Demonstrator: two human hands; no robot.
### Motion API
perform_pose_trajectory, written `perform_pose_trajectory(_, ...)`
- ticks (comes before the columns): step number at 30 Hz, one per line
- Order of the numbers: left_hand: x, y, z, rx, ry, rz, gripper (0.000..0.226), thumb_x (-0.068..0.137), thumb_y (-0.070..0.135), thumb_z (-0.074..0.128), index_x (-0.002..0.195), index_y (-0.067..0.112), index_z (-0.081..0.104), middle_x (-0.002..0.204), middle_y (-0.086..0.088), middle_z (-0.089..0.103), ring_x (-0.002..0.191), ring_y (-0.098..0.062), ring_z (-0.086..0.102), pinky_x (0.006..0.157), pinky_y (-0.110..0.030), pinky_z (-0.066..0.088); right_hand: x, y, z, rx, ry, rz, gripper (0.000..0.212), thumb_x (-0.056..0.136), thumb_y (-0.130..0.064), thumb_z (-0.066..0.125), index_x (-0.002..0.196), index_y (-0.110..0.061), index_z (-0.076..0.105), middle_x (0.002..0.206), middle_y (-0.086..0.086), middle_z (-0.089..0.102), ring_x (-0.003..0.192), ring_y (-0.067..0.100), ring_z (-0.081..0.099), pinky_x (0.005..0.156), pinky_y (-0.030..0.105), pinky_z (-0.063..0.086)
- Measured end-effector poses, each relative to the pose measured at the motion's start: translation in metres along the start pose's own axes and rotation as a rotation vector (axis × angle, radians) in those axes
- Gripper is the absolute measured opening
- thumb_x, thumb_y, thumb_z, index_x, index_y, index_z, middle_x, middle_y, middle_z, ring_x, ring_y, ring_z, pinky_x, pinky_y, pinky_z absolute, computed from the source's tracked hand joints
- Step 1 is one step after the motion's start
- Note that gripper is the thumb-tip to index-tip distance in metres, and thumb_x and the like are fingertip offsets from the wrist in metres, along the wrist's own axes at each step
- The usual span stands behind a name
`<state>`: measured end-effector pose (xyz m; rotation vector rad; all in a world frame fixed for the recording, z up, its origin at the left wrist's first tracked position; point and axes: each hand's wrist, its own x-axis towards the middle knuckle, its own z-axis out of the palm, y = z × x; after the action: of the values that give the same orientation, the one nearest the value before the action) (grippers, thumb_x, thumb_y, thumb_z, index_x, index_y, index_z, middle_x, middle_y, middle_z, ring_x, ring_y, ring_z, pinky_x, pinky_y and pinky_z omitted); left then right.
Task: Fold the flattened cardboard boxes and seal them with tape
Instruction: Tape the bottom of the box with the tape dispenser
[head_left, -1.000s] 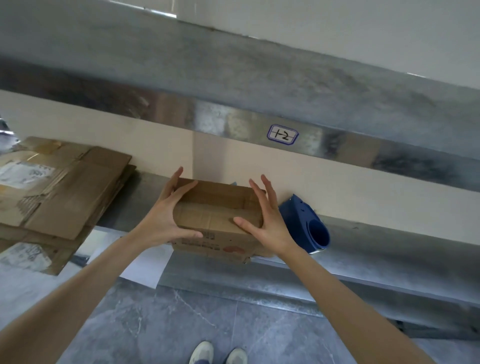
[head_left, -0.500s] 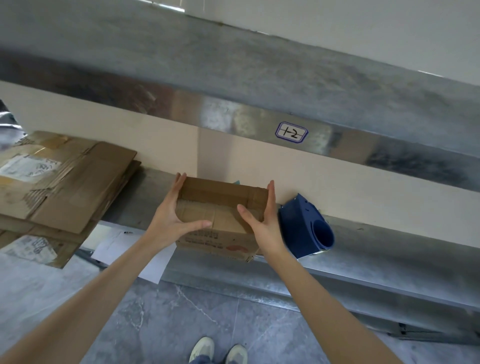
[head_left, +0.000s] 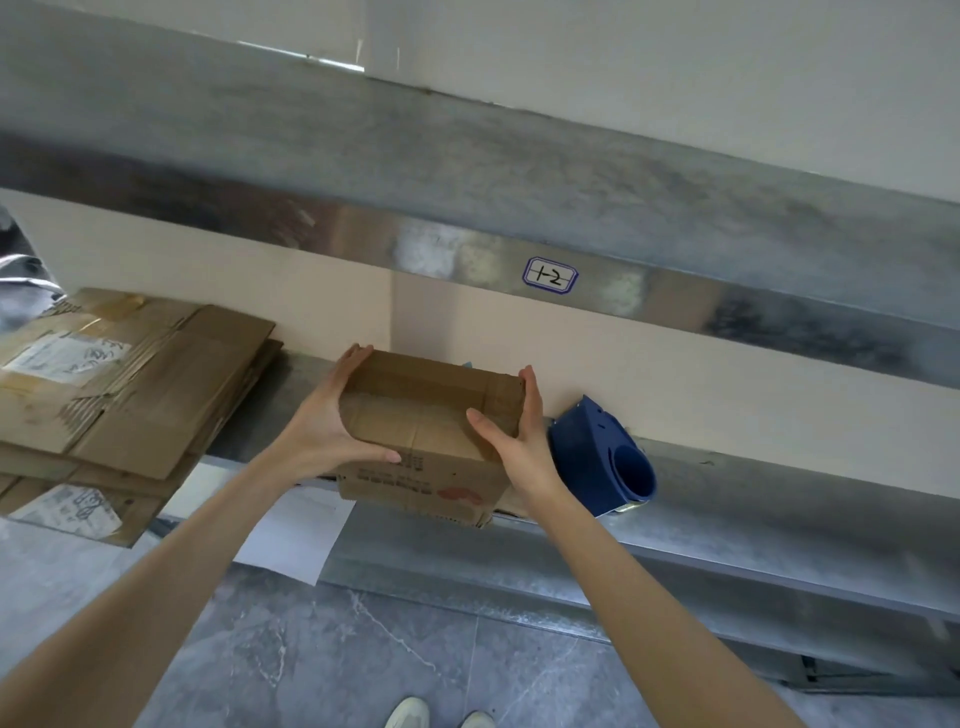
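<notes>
The cardboard box (head_left: 431, 415) sat at the front edge of a metal shelf (head_left: 779, 499), its near lower part hanging slightly past the shelf lip. Its top flaps were folded down and lay roughly flat. Printed text and a red mark showed on its front face.

Both hands clasped it from opposite sides. The left hand (head_left: 322, 431) lay against the left side with its fingers (head_left: 353, 364) held together and stretched up along the box wall, while the thumb reached across the near top edge. The right hand (head_left: 519, 452) mirrored it on the right side, fingers (head_left: 530, 389) together and flat along the wall, the thumb resting on the top flap. The fingers of both hands were thus clamped on the box.

Just beside the right hand, a blue tape dispenser (head_left: 597, 457) stood on the same shelf, close to the box's right side. Well to the left lay a stack of flattened boxes (head_left: 156, 395), some bearing paper labels. A white sheet of paper (head_left: 291, 535) hung over the shelf edge below the left forearm.

Above, an upper shelf (head_left: 467, 171) carried a small label (head_left: 549, 277) with handwritten marks on its front lip. Below lay a grey tiled floor (head_left: 363, 649), with the toes of pale shoes (head_left: 410, 714) at the bottom edge.
</notes>
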<state>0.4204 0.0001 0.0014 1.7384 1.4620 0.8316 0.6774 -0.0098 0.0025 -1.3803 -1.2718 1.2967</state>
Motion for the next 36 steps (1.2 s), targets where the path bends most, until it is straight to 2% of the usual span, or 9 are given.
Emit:
perform_pose_trajectory(4,0.022,0.002,-0.023,0.095,-0.045,0.022,0.13,0.049,0.039,0.096,0.155,0.041,0.02,0.162,0.014,0.021,0.14,-0.007,0.028,0.115,-0.031,0.025,0.004,-0.003,0.0,-0.113,0.004,-0.012,0.1,0.089,-0.041,0.072,0.158,-0.035,0.0,0.161,-0.015,0.013,0.139,0.002,0.025,0.115,0.024,0.027)
perform_pose_trajectory(7,0.025,-0.009,-0.022,0.129,-0.094,0.04,0.12,0.054,0.043,0.092,0.154,0.039,0.026,0.162,0.021,0.015,0.145,-0.01,0.026,0.117,-0.033,0.025,-0.002,0.007,0.003,-0.277,0.011,-0.035,0.099,0.09,-0.044,0.069,0.159,-0.025,0.001,0.16,-0.008,0.014,0.118,-0.018,0.021,0.093,-0.007,0.02)
perform_pose_trajectory(11,0.021,-0.023,-0.018,0.138,-0.092,0.074,0.109,0.061,0.048,0.086,0.152,0.042,0.028,0.164,0.021,0.01,0.143,-0.005,0.024,0.118,-0.04,0.029,-0.001,0.005,0.006,-0.334,0.041,-0.045,0.098,0.088,-0.045,0.071,0.159,-0.022,0.007,0.16,-0.008,0.014,0.126,-0.01,0.021,0.103,0.005,0.023)
perform_pose_trajectory(16,0.022,-0.02,-0.021,0.183,-0.096,0.094,0.105,0.062,0.052,0.084,0.152,0.04,0.029,0.164,0.019,0.009,0.144,-0.009,0.025,0.116,-0.043,0.031,0.004,-0.001,0.004,-0.445,0.086,-0.113,0.088,0.088,-0.046,0.071,0.156,-0.024,0.02,0.159,-0.009,0.014,0.126,-0.01,0.02,0.084,-0.013,0.017)
perform_pose_trajectory(18,0.022,-0.015,-0.026,0.212,-0.105,0.096,0.105,0.062,0.055,0.084,0.152,0.041,0.03,0.164,0.02,0.01,0.146,-0.014,0.027,0.117,-0.045,0.033,0.004,-0.003,0.001,-0.483,0.086,-0.13,0.079,0.089,-0.051,0.067,0.153,-0.027,0.028,0.158,-0.011,0.016,0.124,-0.011,0.023,0.087,-0.009,0.022)
perform_pose_trajectory(21,0.02,-0.007,-0.035,0.311,-0.106,0.143,0.105,0.062,0.065,0.077,0.152,0.038,0.03,0.164,0.021,0.01,0.149,-0.013,0.022,0.117,-0.05,0.032,0.005,-0.007,-0.004,-0.569,0.073,-0.144,0.065,0.091,-0.058,0.059,0.146,-0.031,0.04,0.155,-0.013,0.024,0.131,-0.004,0.031,0.103,0.018,0.036)
perform_pose_trajectory(23,0.017,-0.001,-0.039,0.378,-0.093,0.178,0.105,0.063,0.071,0.07,0.153,0.038,0.029,0.164,0.022,0.009,0.151,-0.012,0.016,0.118,-0.051,0.029,0.005,-0.011,-0.006,-0.652,0.054,-0.169,0.058,0.093,-0.059,0.056,0.143,-0.033,0.044,0.153,-0.015,0.026,0.139,0.003,0.03,0.1,0.028,0.039)
perform_pose_trajectory(29,0.006,0.015,-0.038,0.571,-0.056,0.267,0.101,0.07,0.084,0.06,0.153,0.033,0.034,0.165,0.015,0.014,0.15,-0.016,0.02,0.118,-0.045,0.021,0.01,-0.029,-0.012,-0.892,-0.066,-0.297,0.053,0.098,-0.056,0.048,0.145,-0.033,0.043,0.156,-0.01,0.029,0.147,0.009,0.018,0.109,0.038,0.036)
perform_pose_trajectory(36,-0.018,0.029,-0.011,0.69,-0.005,0.22,0.093,0.076,0.083,0.04,0.153,0.03,0.036,0.164,0.008,0.024,0.148,-0.024,0.028,0.117,-0.045,0.025,0.01,-0.038,-0.026,-0.999,-0.24,-0.376,0.055,0.101,-0.051,0.046,0.151,-0.03,0.037,0.158,-0.004,0.029,0.147,0.015,0.018,0.117,0.033,0.022)
